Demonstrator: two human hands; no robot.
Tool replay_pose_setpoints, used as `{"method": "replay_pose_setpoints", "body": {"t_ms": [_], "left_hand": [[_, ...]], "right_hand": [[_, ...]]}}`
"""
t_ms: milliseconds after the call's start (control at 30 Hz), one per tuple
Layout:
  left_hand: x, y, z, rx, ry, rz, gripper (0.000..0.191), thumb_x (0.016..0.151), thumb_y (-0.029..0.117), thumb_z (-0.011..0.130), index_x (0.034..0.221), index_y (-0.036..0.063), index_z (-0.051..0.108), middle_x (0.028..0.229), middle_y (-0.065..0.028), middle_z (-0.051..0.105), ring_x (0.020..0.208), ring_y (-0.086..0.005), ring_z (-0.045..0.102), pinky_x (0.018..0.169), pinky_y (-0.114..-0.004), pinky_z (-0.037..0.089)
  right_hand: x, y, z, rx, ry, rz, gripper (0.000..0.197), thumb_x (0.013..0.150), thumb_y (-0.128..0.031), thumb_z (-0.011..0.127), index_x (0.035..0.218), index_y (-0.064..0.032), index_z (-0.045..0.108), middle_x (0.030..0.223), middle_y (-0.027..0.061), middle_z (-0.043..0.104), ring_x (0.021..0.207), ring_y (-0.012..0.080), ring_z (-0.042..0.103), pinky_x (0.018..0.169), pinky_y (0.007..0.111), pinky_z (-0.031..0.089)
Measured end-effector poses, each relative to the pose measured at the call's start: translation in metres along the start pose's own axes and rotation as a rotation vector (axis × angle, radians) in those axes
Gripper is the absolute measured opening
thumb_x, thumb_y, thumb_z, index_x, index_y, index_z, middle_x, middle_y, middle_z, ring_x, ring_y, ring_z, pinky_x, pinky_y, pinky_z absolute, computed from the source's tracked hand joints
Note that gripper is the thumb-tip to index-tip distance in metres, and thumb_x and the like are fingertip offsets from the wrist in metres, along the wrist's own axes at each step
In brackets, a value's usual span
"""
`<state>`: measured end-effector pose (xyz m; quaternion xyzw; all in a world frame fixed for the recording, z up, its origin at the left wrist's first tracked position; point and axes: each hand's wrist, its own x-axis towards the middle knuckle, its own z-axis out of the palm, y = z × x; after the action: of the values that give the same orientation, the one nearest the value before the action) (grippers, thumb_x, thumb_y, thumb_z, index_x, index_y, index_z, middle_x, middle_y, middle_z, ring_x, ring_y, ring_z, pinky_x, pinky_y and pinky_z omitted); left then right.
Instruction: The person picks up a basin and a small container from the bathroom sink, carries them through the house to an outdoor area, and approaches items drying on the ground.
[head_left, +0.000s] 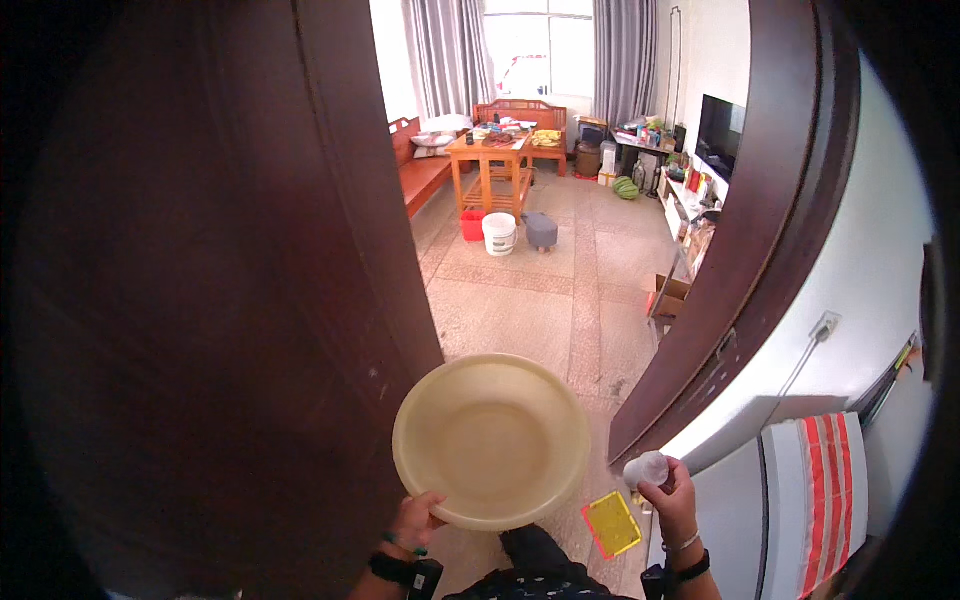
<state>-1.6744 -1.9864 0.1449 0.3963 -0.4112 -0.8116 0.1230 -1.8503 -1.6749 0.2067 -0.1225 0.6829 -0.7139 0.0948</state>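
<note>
My left hand (420, 517) grips the near-left rim of a wide, round, cream plastic basin (491, 442), which is held out in front of my body. No objects show inside the basin. My right hand (671, 491) pinches a small whitish translucent plastic cup (646, 471), tilted on its side, to the right of the basin. On the floor below and between the two hands lies a yellow tray-like item (613, 523) with a partly red edge. Dark bands circle both wrists.
A dark wooden door (225, 300) stands at left, and the door frame (720, 300) at right. A fridge (724, 510) with a striped cloth (829, 487) is close by my right arm. Beyond the doorway are a white bucket (499, 235), a grey stool (541, 231), a wooden table (487, 154) and a watermelon (625, 188).
</note>
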Motion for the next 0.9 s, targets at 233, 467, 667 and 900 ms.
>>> {"method": "replay_pose_setpoints", "body": {"t_ms": [233,467,667,900], "left_hand": [[0.158,0.083,0.07,-0.149,-0.097,0.01,0.031,0.079,0.007,0.049,0.108,-0.0032,0.047,0.101,-0.0127,0.056,0.087,-0.024,0.057,0.072,-0.035,0.049],[0.284,0.157,0.113,-0.082,-0.026,-0.03,0.032,0.078,0.006,0.049,0.108,-0.0046,0.046,0.099,-0.0136,0.056,0.085,-0.0235,0.058,0.071,-0.034,0.05],[0.423,0.219,0.164,-0.025,-0.066,-0.07,0.034,0.078,0.006,0.049,0.11,-0.0049,0.045,0.102,-0.0135,0.055,0.085,-0.0222,0.059,0.071,-0.032,0.051],[0.561,0.303,0.243,-0.086,-0.129,-0.092,0.039,0.076,0.006,0.049,0.114,0.0002,0.043,0.102,-0.0117,0.055,0.087,-0.0223,0.059,0.071,-0.036,0.052]], "right_hand": [[0.191,-0.007,0.031,-0.037,0.042,-0.123,0.048,0.066,-0.005,0.068,0.107,-0.0002,0.044,0.096,0.0089,0.055,0.086,0.0159,0.056,0.073,0.027,0.048],[0.368,-0.026,0.096,-0.004,-0.094,-0.057,0.049,0.066,-0.001,0.067,0.108,0.0001,0.043,0.099,0.008,0.055,0.088,0.0152,0.055,0.076,0.027,0.046],[0.503,-0.03,0.134,-0.027,0.016,-0.118,0.045,0.071,-0.001,0.062,0.111,0.0012,0.042,0.101,0.0075,0.053,0.092,0.0158,0.053,0.08,0.027,0.042],[0.65,-0.039,0.154,-0.108,0.147,-0.168,0.046,0.074,-0.005,0.059,0.115,0.0027,0.04,0.106,0.0089,0.051,0.096,0.0176,0.05,0.085,0.027,0.038]]}}
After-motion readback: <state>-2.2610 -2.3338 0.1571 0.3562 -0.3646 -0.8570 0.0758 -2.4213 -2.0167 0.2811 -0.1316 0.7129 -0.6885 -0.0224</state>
